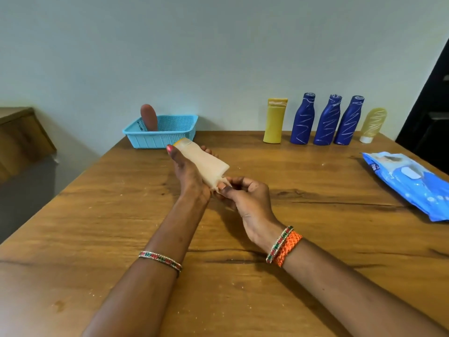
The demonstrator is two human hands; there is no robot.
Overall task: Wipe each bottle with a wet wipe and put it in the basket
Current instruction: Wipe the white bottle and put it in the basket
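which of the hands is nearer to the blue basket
Left. The left hand holds a wrapped bottle just in front of the basket, its fingertips close to the rim. The right hand pinches the wipe's end farther back, toward the person.

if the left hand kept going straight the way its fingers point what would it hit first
Most likely the blue basket. The left hand, holding the wrapped bottle, points up and away across the table toward the basket's near wall. Depth is hard to judge, so it could pass just right of it.
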